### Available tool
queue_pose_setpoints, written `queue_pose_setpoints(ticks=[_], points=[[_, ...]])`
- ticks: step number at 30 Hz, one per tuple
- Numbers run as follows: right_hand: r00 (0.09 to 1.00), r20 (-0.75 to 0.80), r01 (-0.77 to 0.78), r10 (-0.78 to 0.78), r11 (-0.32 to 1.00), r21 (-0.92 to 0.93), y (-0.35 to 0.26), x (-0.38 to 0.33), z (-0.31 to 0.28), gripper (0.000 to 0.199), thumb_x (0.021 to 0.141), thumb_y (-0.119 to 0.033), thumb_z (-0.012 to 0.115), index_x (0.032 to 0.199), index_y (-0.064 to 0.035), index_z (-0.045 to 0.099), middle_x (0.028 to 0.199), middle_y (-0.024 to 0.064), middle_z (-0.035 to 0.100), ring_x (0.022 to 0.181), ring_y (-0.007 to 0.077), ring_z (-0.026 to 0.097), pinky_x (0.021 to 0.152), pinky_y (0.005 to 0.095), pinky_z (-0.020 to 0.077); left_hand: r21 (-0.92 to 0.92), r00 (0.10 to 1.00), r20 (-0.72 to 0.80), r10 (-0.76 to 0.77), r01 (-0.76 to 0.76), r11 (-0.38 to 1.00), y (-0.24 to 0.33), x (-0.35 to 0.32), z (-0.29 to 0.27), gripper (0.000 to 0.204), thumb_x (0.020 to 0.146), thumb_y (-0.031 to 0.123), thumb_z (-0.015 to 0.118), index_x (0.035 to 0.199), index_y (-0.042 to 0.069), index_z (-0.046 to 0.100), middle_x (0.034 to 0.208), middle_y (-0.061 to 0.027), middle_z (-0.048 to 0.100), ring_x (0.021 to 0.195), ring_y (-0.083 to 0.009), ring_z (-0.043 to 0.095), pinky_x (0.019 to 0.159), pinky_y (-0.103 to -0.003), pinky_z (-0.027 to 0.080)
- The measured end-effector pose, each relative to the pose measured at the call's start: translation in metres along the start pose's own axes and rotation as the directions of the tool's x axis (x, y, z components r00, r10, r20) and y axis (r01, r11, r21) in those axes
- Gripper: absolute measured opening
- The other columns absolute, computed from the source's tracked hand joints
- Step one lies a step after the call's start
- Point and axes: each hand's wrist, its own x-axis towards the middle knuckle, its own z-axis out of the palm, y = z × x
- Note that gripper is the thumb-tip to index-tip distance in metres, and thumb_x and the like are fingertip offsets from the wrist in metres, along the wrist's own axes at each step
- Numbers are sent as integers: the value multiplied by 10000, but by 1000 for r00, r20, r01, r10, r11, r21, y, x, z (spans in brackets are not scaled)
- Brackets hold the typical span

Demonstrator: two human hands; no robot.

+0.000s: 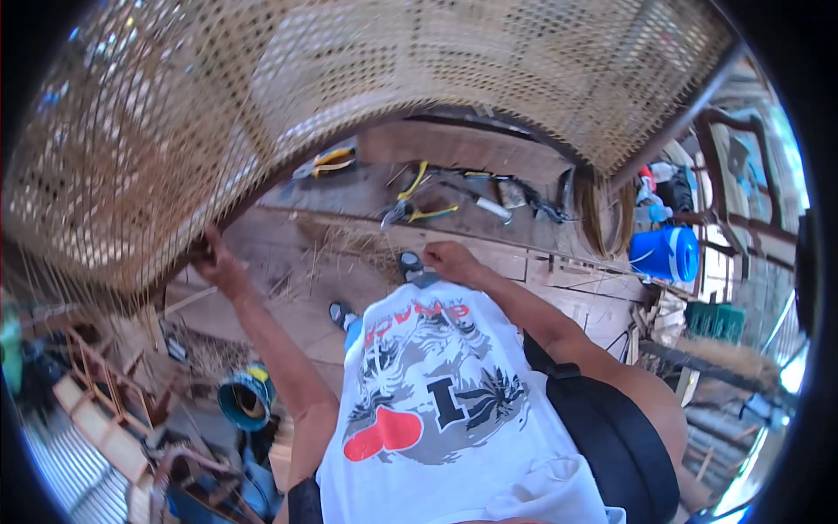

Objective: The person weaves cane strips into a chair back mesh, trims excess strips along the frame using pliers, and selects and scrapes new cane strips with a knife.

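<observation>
A large woven cane panel (332, 65) in a curved dark wooden frame (384, 116) spans the top of the view, with loose cane strands hanging at its lower left and right corners. My left hand (214, 262) is closed at the frame's lower left edge, its fingertips partly hidden against the rim. In front of my chest, apart from the panel, my right hand (449, 259) is curled closed; whether anything is inside it cannot be seen. Beyond it lie yellow-handled pliers (406, 210) spread open, and a second yellow-handled pair (327, 163).
More tools, among them a white-handled one (493, 208), lie on the wooden bench (371, 196). A bundle of brown strands (602, 223) hangs at the right. Beyond it are a blue bucket (663, 253) and a green crate (714, 321). Cane scraps (353, 249) litter the boards; a teal bucket (244, 400) stands lower left.
</observation>
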Motion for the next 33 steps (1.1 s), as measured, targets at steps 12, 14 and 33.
queue_pose_setpoints(ticks=[12,14,33], points=[[920,-388,-102,-54,924,-370,65,-50,-61,788,1026,-396,995,1709,-124,710,1676,238,741,1539,503,713,1277,626,590,136,992,56,-116,107,985,28,-36,23,728,1130,377,1048,1627,-63,748,1473,-125,845,1159,-213,784,989,-406,639],[963,-250,-29,-96,890,-455,51,-30,-75,920,958,-414,1026,1764,-156,666,1729,200,709,1597,469,679,1317,624,559,94,993,45,-106,102,990,46,-13,32,727,1129,386,1048,1619,-61,750,1456,-115,844,1132,-199,780,952,-401,641],[875,77,404,-479,632,-661,57,135,-169,748,1124,-411,806,1821,-228,607,1660,74,704,1497,347,734,1328,659,505,284,232,943,-237,-196,938,314,-121,382,468,1157,353,994,1465,15,892,1288,-63,935,1159,-127,814,1027,-358,655]])
